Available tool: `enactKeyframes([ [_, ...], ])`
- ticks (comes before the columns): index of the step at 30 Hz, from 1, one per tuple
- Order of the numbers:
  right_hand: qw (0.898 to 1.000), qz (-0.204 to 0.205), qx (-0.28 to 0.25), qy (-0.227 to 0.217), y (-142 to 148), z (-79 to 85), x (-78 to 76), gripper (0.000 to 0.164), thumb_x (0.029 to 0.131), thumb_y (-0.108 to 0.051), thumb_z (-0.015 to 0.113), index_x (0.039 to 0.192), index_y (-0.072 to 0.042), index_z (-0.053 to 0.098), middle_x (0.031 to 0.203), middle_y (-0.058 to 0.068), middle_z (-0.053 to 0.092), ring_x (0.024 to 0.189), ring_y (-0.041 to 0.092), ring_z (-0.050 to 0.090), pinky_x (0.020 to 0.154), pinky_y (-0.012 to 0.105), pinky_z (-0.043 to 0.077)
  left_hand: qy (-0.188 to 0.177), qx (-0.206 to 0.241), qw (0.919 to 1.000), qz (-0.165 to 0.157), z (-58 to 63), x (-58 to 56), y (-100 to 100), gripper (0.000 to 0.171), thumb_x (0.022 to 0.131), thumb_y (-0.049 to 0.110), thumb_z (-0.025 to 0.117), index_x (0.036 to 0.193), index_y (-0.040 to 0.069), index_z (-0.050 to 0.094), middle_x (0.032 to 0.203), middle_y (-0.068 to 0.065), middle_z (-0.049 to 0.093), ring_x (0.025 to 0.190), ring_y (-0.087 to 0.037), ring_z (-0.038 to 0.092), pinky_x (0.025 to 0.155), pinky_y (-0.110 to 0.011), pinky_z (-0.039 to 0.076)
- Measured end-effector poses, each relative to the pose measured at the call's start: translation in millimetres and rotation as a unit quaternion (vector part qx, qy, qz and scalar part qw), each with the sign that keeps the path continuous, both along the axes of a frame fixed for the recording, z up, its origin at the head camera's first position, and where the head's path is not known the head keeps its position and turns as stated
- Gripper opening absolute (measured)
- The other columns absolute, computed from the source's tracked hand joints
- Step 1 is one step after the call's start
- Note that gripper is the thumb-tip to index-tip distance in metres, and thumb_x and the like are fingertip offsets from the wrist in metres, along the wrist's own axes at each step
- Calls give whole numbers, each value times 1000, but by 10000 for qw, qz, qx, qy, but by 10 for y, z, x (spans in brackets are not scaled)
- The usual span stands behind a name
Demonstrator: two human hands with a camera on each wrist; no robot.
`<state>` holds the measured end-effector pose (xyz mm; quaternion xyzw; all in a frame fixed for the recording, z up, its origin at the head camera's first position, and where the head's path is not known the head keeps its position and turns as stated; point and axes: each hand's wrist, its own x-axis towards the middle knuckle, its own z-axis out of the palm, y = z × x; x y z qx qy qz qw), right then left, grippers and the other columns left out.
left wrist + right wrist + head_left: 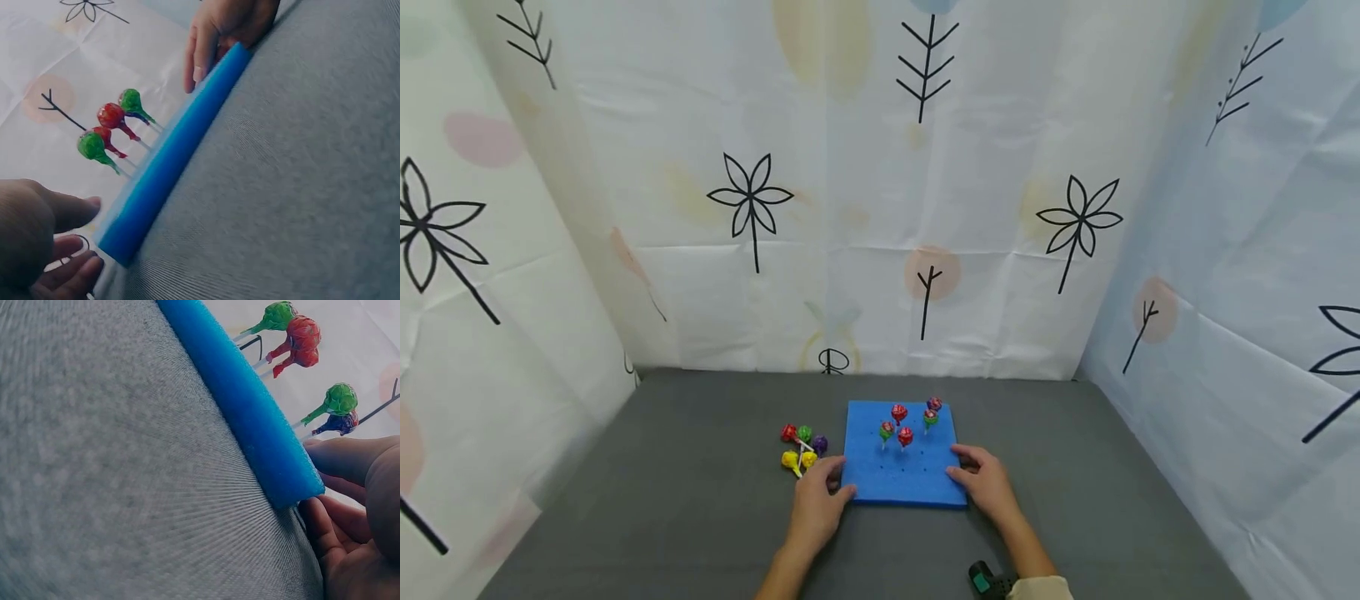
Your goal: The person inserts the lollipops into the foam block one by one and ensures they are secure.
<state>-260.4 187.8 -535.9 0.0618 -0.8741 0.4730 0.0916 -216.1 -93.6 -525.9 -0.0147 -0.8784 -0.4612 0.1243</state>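
A blue foam board [895, 487] with small holes lies flat on the table. Several wrapped lollipops, among them a red one [906, 436] and a green one [92, 147], stand upright by their sticks in its far half. My left hand [820, 500] is at the board's left edge, thumb near the front corner, fingers loosely extended. On the opposite side my right hand [988, 483] touches the right edge, its thumb reaching over the top. In the right wrist view, the fingers [322, 528] lie low against the board's corner. Neither hand holds a lollipop.
Left of the board lie several loose lollipops: a red one [788, 432], a green one [805, 433], a purple one [820, 444] and yellow ones [790, 460]. A black and green device [988, 579] is by my right wrist. Printed cloth walls [850, 308] surround the grey table [715, 500].
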Motion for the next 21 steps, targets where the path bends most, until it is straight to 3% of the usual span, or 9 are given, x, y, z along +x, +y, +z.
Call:
enactKeyframes([
  [5, 10000, -16, 8, 10, 1, 15, 2, 34, 85, -9, 75, 117, 1, 68, 111, 16, 64, 99, 30, 63, 85, 46, 53, 871, 190, 9954, 350, 50, -34, -37, 28, 84, 5, 76, 111, 5, 70, 97, -7, 67, 80, -16, 61, 70, -31, 56],
  [11, 9999, -50, -122, -20, 0, 54, -15, 33, 85, -6, 75, 117, 1, 68, 111, 16, 64, 100, 30, 63, 86, 46, 53, 1710, 134, 9833, 609, 130, -195, -186, 21, 82, -1, 76, 102, 4, 73, 90, -10, 68, 75, -17, 59, 62, -29, 52],
  [16, 10000, 31, -87, -15, 10, 56, -2, 33, 85, -6, 75, 117, 1, 67, 111, 16, 64, 99, 30, 63, 85, 45, 53, 1982, -14, 9779, 660, 144, -325, -346, 16, 80, -1, 77, 95, 4, 75, 86, -9, 70, 69, -17, 59, 57, -30, 48],
  [21, 9998, 91, -187, 17, 27, 35, 11, 33, 85, -6, 75, 117, 1, 67, 111, 16, 65, 99, 30, 64, 85, 44, 53, 1918, -247, 9787, 684, 124, -449, -505, 16, 81, 1, 77, 96, 5, 75, 86, -10, 69, 68, -19, 55, 58, -34, 43],
])
